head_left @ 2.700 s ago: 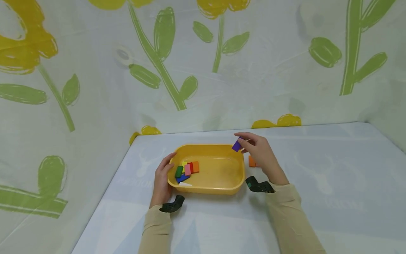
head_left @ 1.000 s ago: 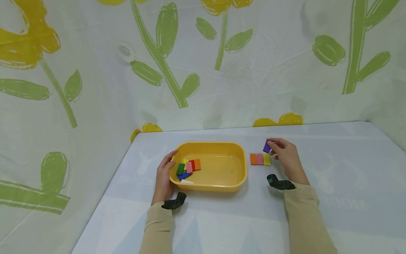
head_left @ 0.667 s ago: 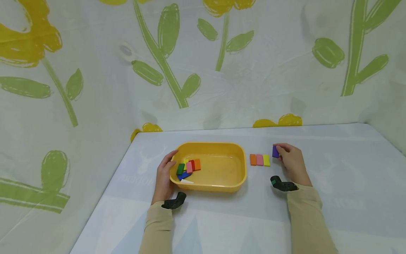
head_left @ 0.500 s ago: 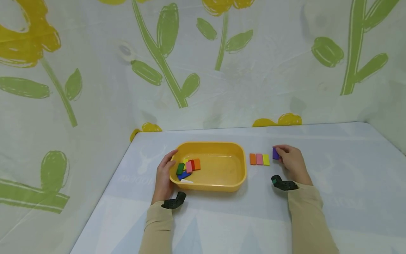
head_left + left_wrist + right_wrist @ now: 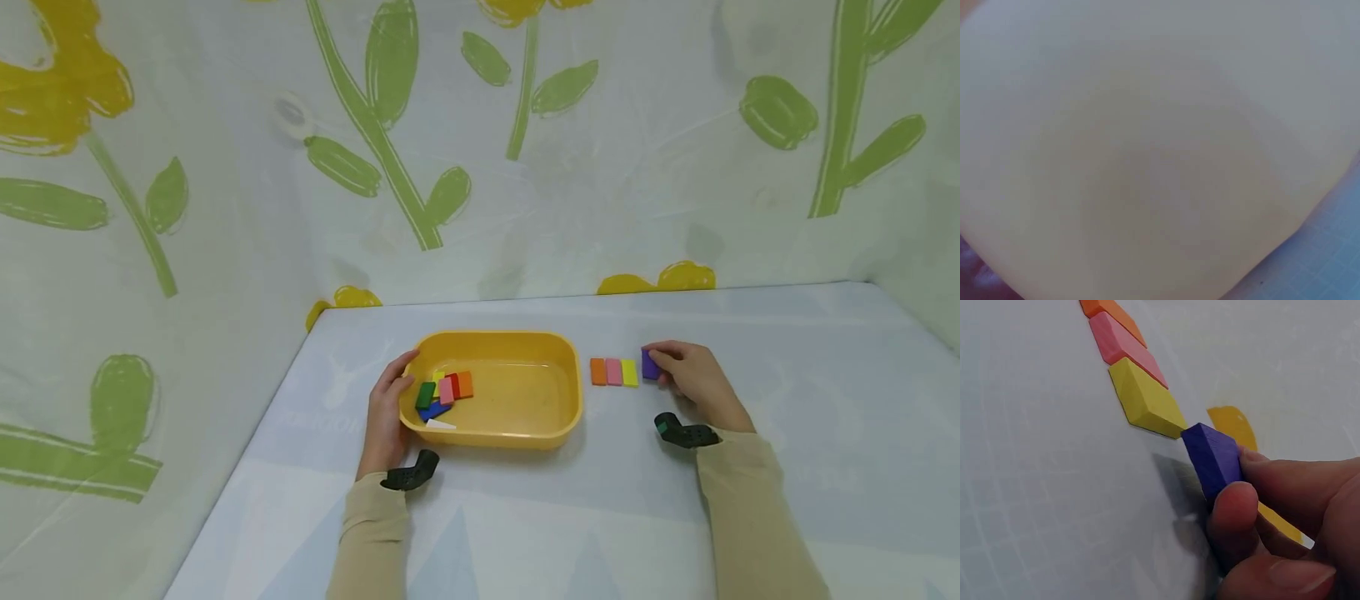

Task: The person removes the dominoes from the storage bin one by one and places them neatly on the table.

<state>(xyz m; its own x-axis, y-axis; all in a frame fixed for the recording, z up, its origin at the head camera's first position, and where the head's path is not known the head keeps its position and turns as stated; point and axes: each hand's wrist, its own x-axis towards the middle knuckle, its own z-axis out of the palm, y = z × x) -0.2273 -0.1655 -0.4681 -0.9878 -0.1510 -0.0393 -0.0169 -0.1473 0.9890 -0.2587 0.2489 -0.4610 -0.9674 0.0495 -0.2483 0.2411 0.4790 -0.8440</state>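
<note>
My right hand (image 5: 701, 379) pinches a purple block (image 5: 1211, 459) between thumb and fingers, just right of a short row on the white table. In the right wrist view the purple block is tilted, its shadow falling beside it, with one corner close to the yellow block (image 5: 1145, 400). Beyond that lie a pink block (image 5: 1125, 347) and an orange block (image 5: 1113, 315), side by side. My left hand (image 5: 386, 412) grips the left end of a yellow plastic basin (image 5: 525, 440), thumb at the rim. The left wrist view is filled by the basin's blurred outer wall (image 5: 1160, 156).
Inside the basin, at its left end, several blocks lie in a loose heap, among them a green block (image 5: 425, 395), a blue block (image 5: 435, 411) and a white block (image 5: 440, 424). A flower-patterned cloth wall (image 5: 585, 200) rises behind the table (image 5: 525, 517).
My right hand has carried the purple block from over the basin's right rim rightward past the row, then lowered it beside the yellow block. The left hand keeps its grip on the basin.
</note>
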